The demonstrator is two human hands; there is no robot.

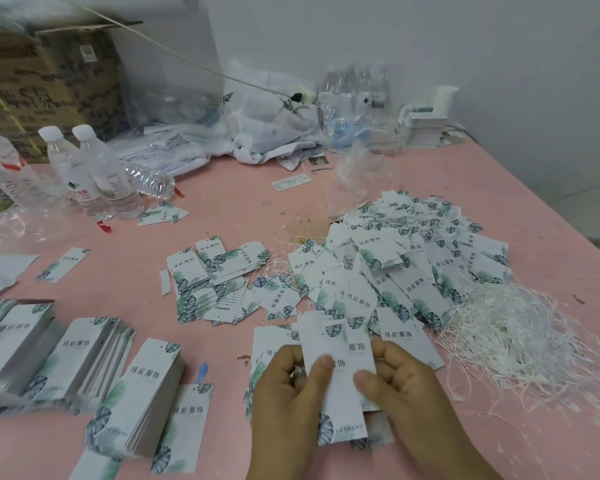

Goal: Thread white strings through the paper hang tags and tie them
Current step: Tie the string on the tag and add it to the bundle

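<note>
My left hand [291, 393] and my right hand [406, 386] together hold a small stack of white paper hang tags [336, 344] with green leaf prints, near the front of the pink table [222, 202]. My left thumb presses on the top tag, and my right thumb pinches its right edge. A tangle of white strings [506, 334] lies just right of my hands. Behind it sits a big heap of tags with strings through them [413, 258].
Neat stacks of tags [84, 362] stand at the front left, and loose tags [215, 282] are spread in the middle. Water bottles [94, 171], a cardboard box [49, 81] and plastic bags [267, 123] crowd the back. The table edge runs along the right.
</note>
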